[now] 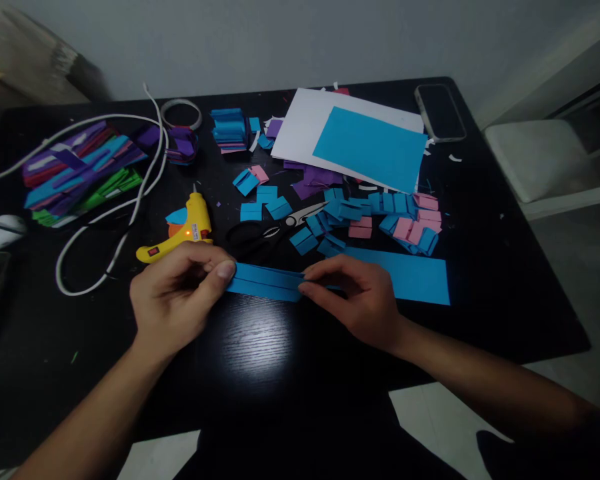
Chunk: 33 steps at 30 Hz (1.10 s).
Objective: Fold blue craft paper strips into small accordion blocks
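A folded blue paper strip (267,283) with creases along its length is stretched between my two hands above the black table. My left hand (183,293) pinches its left end between thumb and fingers. At the right end, the thumb and fingertips of my right hand (355,293) are closed on the strip. A wider flat blue paper piece (420,277) lies behind my right hand, partly covered by it. Just beyond my left hand is a yellow glue gun (196,220) with a lit orange light. Black-handled scissors (280,228) lie behind the strip, partly under folded blue pieces (305,240).
White paper (295,127) with a blue sheet (370,147) on it lies at the back, near a phone (440,112). Folded colourful strips (80,167), a white cable (125,233) and a tape roll (181,103) are at left. Pink folded pieces (361,228) lie among blue ones.
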Each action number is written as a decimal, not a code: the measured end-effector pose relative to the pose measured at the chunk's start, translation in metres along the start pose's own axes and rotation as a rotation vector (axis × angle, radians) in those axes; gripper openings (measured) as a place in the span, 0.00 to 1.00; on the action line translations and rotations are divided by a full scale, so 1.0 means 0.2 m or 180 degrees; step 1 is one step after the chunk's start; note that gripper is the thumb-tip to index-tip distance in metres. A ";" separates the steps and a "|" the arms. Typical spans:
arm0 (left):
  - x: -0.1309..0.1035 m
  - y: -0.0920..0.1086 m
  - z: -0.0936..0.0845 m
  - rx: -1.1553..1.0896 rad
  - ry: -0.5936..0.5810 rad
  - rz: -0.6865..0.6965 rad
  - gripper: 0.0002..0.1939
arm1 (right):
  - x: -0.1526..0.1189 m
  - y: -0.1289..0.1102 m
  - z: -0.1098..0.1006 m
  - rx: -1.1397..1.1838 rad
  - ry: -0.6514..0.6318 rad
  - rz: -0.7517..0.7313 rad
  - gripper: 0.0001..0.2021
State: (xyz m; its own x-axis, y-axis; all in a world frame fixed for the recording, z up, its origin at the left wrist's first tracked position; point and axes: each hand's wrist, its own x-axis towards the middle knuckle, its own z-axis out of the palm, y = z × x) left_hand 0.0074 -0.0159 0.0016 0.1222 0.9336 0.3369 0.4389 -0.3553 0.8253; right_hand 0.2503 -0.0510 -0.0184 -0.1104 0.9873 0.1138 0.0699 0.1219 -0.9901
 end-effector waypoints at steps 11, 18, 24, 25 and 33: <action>-0.01 0.01 0.00 0.0014 0.0145 -0.0090 0.04 | 0.01 -0.01 0.00 0.0339 0.0313 0.0360 0.15; -0.03 -0.01 0.04 -0.0060 0.0137 -0.0190 0.04 | 0.02 0.00 0.00 0.0584 -0.0046 0.0775 0.13; -0.04 -0.02 0.05 -0.0084 0.0168 -0.0413 0.04 | 0.03 0.01 -0.01 0.0925 -0.0420 0.1265 0.13; -0.04 -0.02 0.05 -0.0114 0.0184 -0.0438 0.04 | 0.03 0.01 -0.01 0.0998 -0.0409 0.1304 0.13; 0.00 -0.03 0.06 -0.0598 -0.0029 -0.0956 0.07 | 0.04 0.02 -0.02 0.1260 -0.0473 0.1524 0.16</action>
State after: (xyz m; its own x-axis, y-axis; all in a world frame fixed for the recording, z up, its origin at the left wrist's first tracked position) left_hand 0.0155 -0.0124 -0.0083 0.0207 0.9978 0.0631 0.2850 -0.0664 0.9562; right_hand 0.2527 -0.0419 -0.0220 -0.2962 0.8951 -0.3332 -0.2228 -0.4040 -0.8872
